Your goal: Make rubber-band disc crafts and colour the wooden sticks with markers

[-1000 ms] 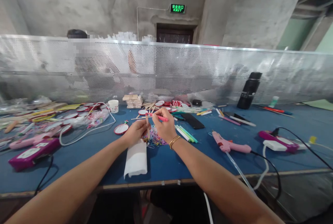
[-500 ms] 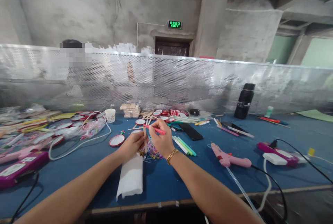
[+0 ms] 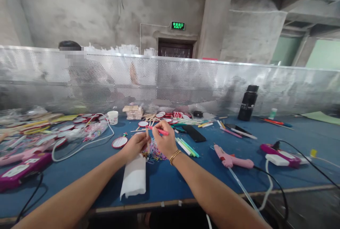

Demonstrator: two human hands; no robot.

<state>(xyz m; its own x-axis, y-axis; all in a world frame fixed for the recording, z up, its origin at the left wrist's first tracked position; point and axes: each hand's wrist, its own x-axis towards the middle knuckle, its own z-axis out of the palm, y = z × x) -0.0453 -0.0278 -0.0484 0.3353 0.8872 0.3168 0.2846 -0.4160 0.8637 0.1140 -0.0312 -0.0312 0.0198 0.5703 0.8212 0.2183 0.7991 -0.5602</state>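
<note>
Upright in my left hand is a flat wooden craft stick, pinched near its middle. My right hand is closed on a pink-red marker, whose tip points left at the upper part of the stick. Below my left hand lies a folded white paper towel. Behind and between the hands is a heap of colourful rubber bands, partly hidden. Just right of my right hand are several green and white markers.
A pink glue gun and a purple-and-white power strip lie on the right. A black phone and a black bottle sit farther back. On the left are a paper cup, a white cable and another power strip.
The marker stays by the stick, with only a slight shift of my right hand. The whole view has moved a little; both hands keep their holds.
</note>
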